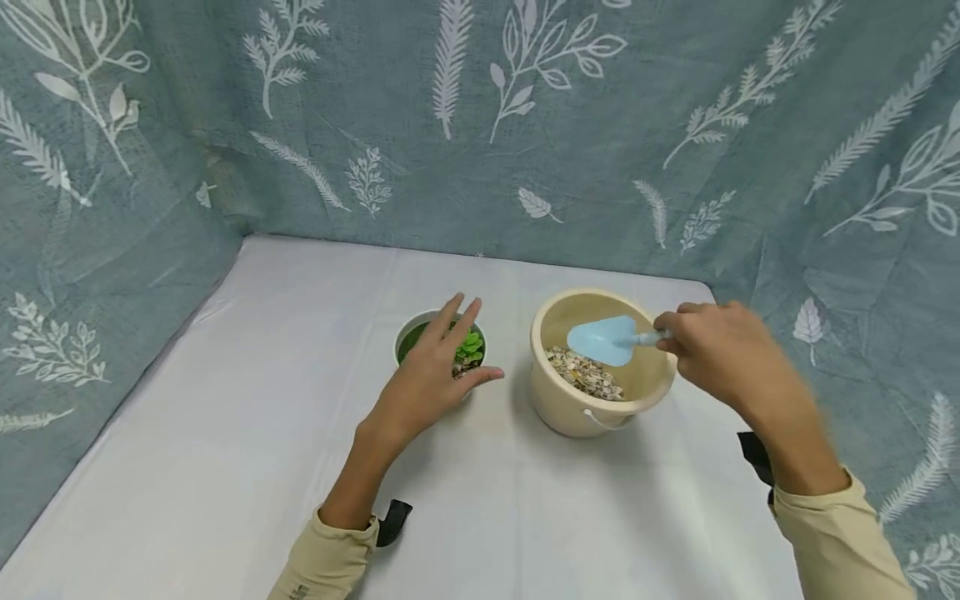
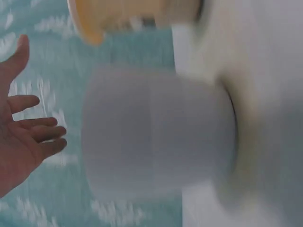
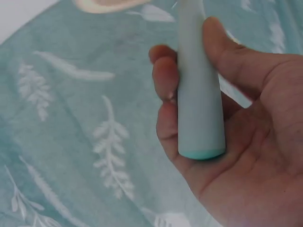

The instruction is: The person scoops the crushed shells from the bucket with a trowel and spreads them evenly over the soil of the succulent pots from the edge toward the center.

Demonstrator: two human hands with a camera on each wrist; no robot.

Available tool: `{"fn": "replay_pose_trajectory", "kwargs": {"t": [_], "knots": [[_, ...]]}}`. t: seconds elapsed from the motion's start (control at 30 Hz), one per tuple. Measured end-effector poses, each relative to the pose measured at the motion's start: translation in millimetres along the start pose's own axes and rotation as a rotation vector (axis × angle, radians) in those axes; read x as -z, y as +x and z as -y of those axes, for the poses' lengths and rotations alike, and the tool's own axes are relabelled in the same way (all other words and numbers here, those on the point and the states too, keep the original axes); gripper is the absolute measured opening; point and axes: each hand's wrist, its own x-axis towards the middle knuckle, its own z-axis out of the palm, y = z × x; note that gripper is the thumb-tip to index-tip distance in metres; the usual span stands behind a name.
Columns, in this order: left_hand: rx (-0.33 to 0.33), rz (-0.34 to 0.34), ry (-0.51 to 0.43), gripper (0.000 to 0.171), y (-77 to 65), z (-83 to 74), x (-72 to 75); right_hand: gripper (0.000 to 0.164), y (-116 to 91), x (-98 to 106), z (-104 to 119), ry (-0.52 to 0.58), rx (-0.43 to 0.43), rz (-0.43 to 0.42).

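My right hand [image 1: 716,350] grips the handle [image 3: 201,94] of a light blue trowel [image 1: 603,339], whose blade hangs over the beige bucket [image 1: 540,358]. Shell-like or gravelly bits [image 1: 585,375] cover the bottom of that bucket. Over a small pot [image 1: 401,337] with a green plant [image 1: 468,344], my left hand [image 1: 423,383] is spread, thumb and fingers extended and holding nothing. In the left wrist view the pot's pale grey side [image 2: 156,137] stands beside the straight fingers [image 2: 45,132]. Part of the plant is hidden behind the hand.
A white cloth [image 1: 225,417] covers the table. Teal fabric with white leaf prints [image 1: 420,183] hangs along the back and both sides. The bucket's thin white bail handle [image 1: 607,423] hangs down at its front, and the pot stands to its left.
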Motion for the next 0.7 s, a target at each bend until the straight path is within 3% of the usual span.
{"fn": "replay_pose_trajectory", "kwargs": {"t": [0.13, 0.27, 0.47, 0.7], "knots": [[-0.093, 0.127, -0.012, 0.09, 15.2, -24.8, -18.1, 0.006, 9.3, -16.9, -6.6, -0.128, 0.0, 0.016], [-0.132, 0.206, 0.016, 0.091, 26.3, -37.5, -31.9, 0.014, 20.7, -39.0, -4.3, -0.264, 0.057, -0.057], [-0.128, 0.26, 0.06, 0.091, 30.3, -41.0, -46.0, 0.032, 35.6, -74.1, 10.1, -0.443, 0.182, -0.211], [-0.135, 0.253, 0.081, 0.088, 33.5, -46.1, -56.2, 0.026, 37.9, -90.6, 10.5, -0.499, 0.196, -0.164]]}}
